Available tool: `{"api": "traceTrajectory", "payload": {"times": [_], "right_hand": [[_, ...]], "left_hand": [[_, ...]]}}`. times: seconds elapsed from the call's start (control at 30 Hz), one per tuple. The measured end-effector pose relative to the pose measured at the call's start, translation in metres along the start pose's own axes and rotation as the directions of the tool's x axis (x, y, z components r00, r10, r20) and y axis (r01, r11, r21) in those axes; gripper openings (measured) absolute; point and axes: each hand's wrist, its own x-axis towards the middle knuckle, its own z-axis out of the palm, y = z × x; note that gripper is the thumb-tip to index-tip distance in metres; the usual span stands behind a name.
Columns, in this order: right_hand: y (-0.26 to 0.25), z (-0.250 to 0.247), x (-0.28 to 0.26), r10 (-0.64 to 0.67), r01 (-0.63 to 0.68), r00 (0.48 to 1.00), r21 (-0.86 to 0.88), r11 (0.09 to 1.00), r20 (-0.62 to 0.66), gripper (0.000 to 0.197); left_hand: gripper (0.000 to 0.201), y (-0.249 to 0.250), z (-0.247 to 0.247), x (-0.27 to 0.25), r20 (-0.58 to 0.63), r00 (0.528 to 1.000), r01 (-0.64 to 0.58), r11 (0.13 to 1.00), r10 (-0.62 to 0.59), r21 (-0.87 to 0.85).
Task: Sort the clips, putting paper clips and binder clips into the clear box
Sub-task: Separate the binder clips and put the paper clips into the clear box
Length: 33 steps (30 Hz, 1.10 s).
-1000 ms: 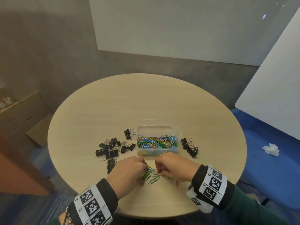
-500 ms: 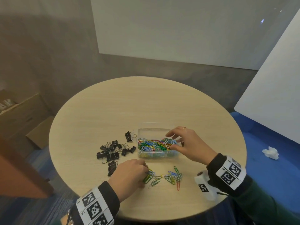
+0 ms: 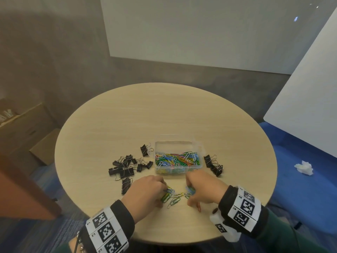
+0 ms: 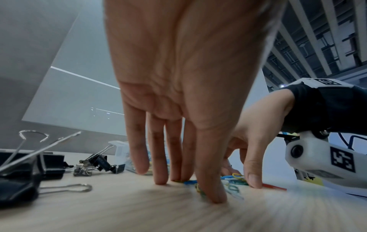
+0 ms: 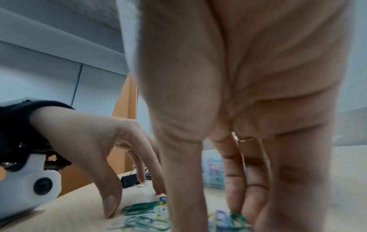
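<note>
Right, your left hand (image 3: 145, 192) and right hand (image 3: 202, 189) both sit fingertips-down on the loose paper clips (image 3: 173, 197) at the desk's (image 3: 164, 115) near edge; fingers fairly straight, can't tell if either has pinched one. Just beyond: clear box (image 3: 177, 169) full of colored clips. Binder clips (image 3: 125, 168) lie left of the box, a few more (image 3: 214, 166) to its right.

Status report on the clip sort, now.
Left hand and right hand both down on the loose paper clips, fingertips gathering, nothing lifted. Clear box holds paper clips only. Binder clips on the table, untouched. Nothing in the way.
</note>
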Motion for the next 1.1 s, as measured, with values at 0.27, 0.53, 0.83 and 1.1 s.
{"api": "traceTrajectory", "payload": {"times": [0.27,0.53,0.83,1.1], "right_hand": [[0.002,0.002,0.005,-0.163,0.159,0.977,-0.039,0.986,-0.136,0.012],[0.02,-0.03,0.001,-0.121,0.153,0.975,0.17,0.973,-0.187,0.01],[0.033,-0.041,0.009,-0.052,0.375,0.794,0.42,0.826,-0.606,0.017],[0.023,-0.041,-0.003,-0.229,0.286,0.911,0.125,0.95,-0.343,0.019]], "left_hand": [[0.046,-0.001,0.002,0.001,-0.002,1.0,0.004,1.0,-0.004,-0.001],[0.048,-0.001,0.001,0.0,-0.001,1.0,0.002,1.0,-0.002,-0.013],[0.049,-0.001,0.0,0.0,-0.003,1.0,0.001,1.0,-0.001,-0.023],[0.049,0.0,-0.001,-0.001,0.0,1.0,0.007,1.0,-0.007,-0.03]]}}
